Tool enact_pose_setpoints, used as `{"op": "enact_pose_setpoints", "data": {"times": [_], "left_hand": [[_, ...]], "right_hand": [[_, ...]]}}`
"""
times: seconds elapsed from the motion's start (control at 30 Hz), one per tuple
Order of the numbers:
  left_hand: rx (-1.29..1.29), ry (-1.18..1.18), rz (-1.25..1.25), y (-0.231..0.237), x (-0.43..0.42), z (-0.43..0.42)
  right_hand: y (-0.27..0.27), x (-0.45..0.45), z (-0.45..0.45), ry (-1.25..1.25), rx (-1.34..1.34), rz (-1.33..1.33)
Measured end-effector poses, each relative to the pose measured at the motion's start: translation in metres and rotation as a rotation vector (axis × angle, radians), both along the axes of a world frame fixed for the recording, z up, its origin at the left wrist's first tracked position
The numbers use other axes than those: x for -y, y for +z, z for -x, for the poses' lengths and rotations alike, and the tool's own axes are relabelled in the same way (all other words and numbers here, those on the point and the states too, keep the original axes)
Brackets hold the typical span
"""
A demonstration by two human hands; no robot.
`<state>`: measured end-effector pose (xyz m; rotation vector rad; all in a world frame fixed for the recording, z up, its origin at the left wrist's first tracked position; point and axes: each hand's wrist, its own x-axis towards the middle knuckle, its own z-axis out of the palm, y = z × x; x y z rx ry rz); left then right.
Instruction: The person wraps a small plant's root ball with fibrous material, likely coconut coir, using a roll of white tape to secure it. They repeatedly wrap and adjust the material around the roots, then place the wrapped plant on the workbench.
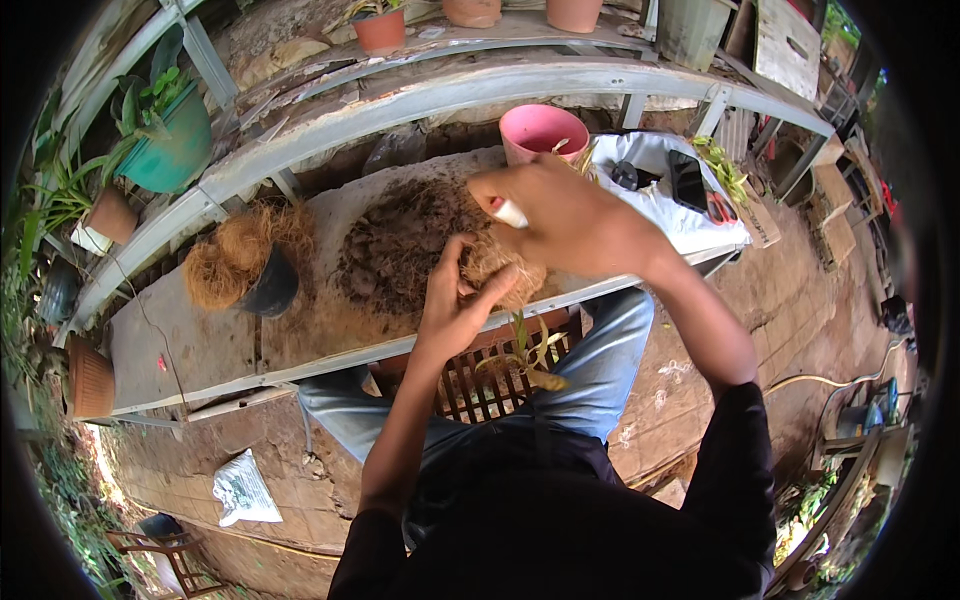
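My left hand (461, 300) grips a clump of brown coconut fibre (517, 281) at the bench's front edge. A small leafy plant (525, 345) hangs below the clump, over my lap; whether the two are joined I cannot tell. My right hand (562, 217) is held over the top of the clump, blurred, with a white wrapping on one finger; its fingertips are hidden from view. Dark soil (405, 240) is heaped on the bench to the left of the clump. Behind my right hand stands a pink pot (544, 127).
A black pot (274, 285) with coconut fibre (225, 262) stands on the bench's left part. On a white plastic sack (652, 217) at the right lie a phone (687, 180) and red-handled scissors (721, 208). A metal shelf rail (480, 86) runs behind the bench.
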<state>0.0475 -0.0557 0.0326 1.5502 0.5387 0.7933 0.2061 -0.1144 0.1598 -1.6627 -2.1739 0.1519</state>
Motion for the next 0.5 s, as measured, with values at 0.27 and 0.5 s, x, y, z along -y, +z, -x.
{"op": "enact_pose_setpoints", "data": {"times": [0.27,0.5], "left_hand": [[0.421,0.079,0.239,-0.006,-0.006,-0.002],[0.472,0.143,0.411,-0.011,0.001,-0.004]], "right_hand": [[-0.033,0.046,0.025,-0.086,-0.423,-0.2],[-0.058,0.061,0.037,-0.155,-0.517,-0.308]]}}
